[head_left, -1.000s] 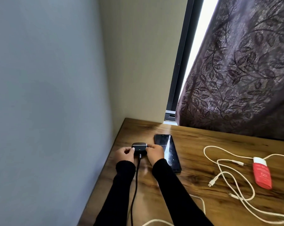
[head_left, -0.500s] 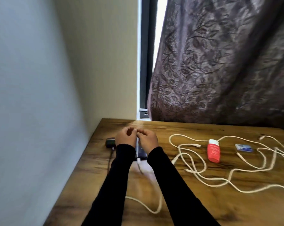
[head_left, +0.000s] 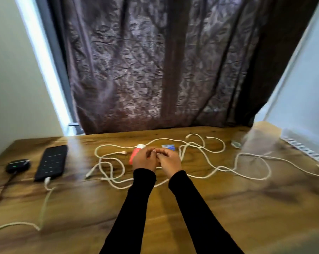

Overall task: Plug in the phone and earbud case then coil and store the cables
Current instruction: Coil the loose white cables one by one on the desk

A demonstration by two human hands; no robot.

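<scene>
White cables (head_left: 201, 154) tangled under my left hand (head_left: 145, 159) and right hand (head_left: 170, 162); fingers curled, grip unclear; phone (head_left: 51, 162) far left.

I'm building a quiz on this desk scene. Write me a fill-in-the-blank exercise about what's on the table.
1. The cable plugged into the phone is ____ in colour.
2. The earbud case lies to the ____ of the phone.
3. The small light on the earbud case glows ____.
4. The tube partly hidden behind the left hand is ____.

Missing words: white; left; green; red
</scene>
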